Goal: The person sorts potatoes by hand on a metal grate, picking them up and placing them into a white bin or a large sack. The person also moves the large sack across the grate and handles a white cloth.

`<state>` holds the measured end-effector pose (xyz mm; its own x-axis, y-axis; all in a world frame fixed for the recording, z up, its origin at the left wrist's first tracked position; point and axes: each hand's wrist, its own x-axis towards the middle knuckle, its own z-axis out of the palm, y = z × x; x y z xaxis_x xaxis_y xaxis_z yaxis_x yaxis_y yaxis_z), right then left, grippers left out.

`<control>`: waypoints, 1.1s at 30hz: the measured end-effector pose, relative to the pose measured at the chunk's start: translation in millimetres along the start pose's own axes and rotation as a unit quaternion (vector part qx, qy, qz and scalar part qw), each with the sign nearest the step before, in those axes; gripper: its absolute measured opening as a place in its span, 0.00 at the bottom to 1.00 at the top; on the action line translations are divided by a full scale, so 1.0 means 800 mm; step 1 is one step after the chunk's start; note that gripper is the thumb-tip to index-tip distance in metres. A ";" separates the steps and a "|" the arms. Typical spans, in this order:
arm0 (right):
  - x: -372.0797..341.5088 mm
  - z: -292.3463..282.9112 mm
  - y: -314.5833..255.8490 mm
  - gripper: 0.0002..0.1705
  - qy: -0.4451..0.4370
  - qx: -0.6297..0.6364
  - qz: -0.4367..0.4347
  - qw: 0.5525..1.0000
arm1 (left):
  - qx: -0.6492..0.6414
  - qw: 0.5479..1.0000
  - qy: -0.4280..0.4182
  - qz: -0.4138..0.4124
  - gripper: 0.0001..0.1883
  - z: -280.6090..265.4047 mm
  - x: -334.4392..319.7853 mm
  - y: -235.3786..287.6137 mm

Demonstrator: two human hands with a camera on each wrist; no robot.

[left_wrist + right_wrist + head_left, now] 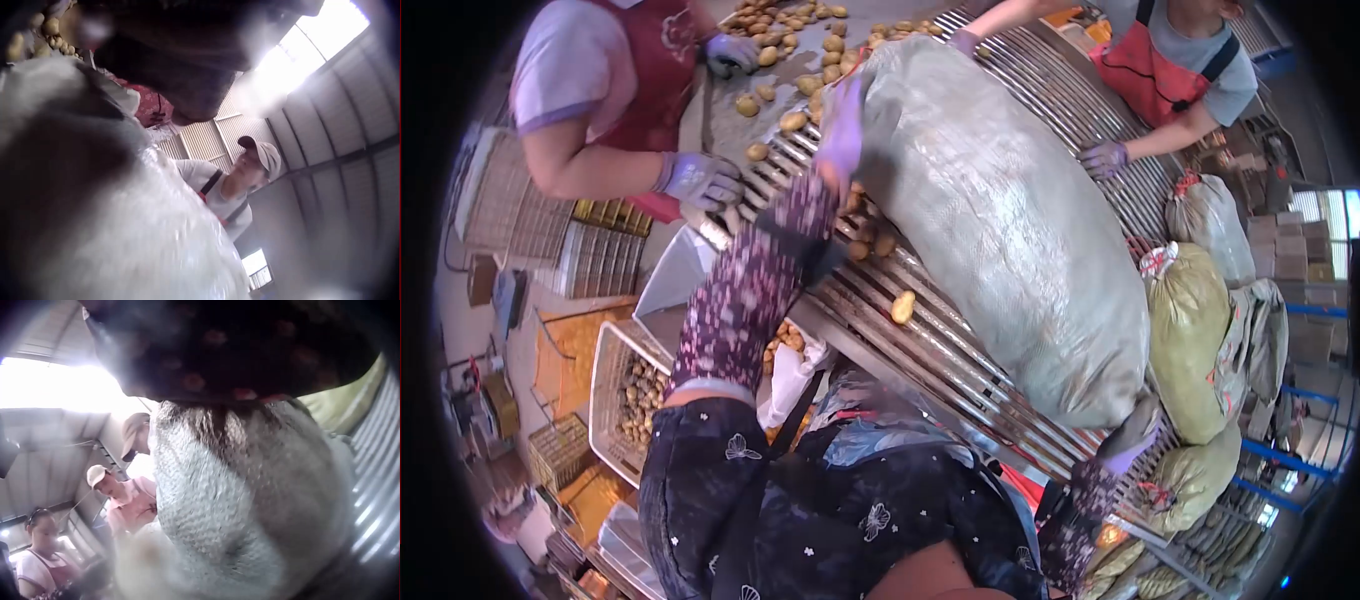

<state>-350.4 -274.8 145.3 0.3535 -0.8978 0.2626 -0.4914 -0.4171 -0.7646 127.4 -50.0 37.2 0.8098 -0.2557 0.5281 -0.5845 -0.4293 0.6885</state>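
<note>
A large white woven sack (1010, 220) lies slantwise across the metal roller table, bulky and smooth-sided. At its far end my left hand (843, 135), in a purple glove and blurred, grips the edge of the sack near a bit of red string. My right hand (1135, 440), in a grey and purple glove, holds the near bottom corner. In the right wrist view the sack's cloth (219, 487) gathers in folds below my dark sleeve. Potatoes (808, 85) lie around the sack's far end, and a single potato (903, 307) rests on the rollers beside it.
One person in a red apron (640, 90) stands at the left with gloved hands by the table. Another person (1175, 70) stands across, one hand on the rollers (1040, 75). Tied full sacks (1190, 340) stand at right. A white crate (605, 390) of potatoes is at left.
</note>
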 end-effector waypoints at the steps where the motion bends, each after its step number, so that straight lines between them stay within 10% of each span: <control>1: -0.016 -0.028 0.044 0.18 -0.066 -0.026 0.022 0.997 | -0.022 0.998 0.021 0.048 0.31 -0.014 -0.046 -0.005; 8: -0.083 -0.040 0.044 0.20 -0.056 -0.021 0.028 0.998 | -0.008 0.971 -0.202 -0.131 0.43 0.013 -0.223 0.084; 14: -0.113 0.001 0.051 0.40 0.076 0.064 -0.040 0.994 | 0.016 0.989 -0.142 0.043 0.43 0.039 -0.210 0.047; 17: -0.067 0.020 0.027 0.45 -0.001 0.026 -0.078 0.997 | 0.010 0.989 -0.132 0.063 0.42 0.055 -0.200 0.044; 18: -0.052 0.039 0.040 0.46 0.100 0.093 -0.002 0.991 | 0.018 0.989 -0.131 0.061 0.41 0.060 -0.193 0.049; 20: -0.020 0.031 0.050 0.46 0.021 0.139 0.042 0.989 | 0.025 0.989 -0.135 0.055 0.40 0.077 -0.170 0.057; 29: 0.213 0.049 0.013 0.19 0.053 -0.282 -0.258 0.923 | 0.131 0.968 -0.180 0.120 0.37 0.234 0.031 0.114; 32: 0.294 0.071 0.002 0.20 0.022 0.188 -0.048 0.981 | 0.080 0.960 -0.258 0.069 0.37 0.284 0.090 0.127; 33: 0.324 0.053 0.035 0.21 -0.013 0.157 -0.006 0.987 | 0.077 0.956 -0.276 0.058 0.37 0.294 0.094 0.136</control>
<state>-238.9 -513.0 166.5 0.3807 -0.8874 0.2599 -0.2174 -0.3591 -0.9076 136.7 -319.6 35.5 0.6688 -0.7090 0.2236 -0.6914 -0.4827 0.5376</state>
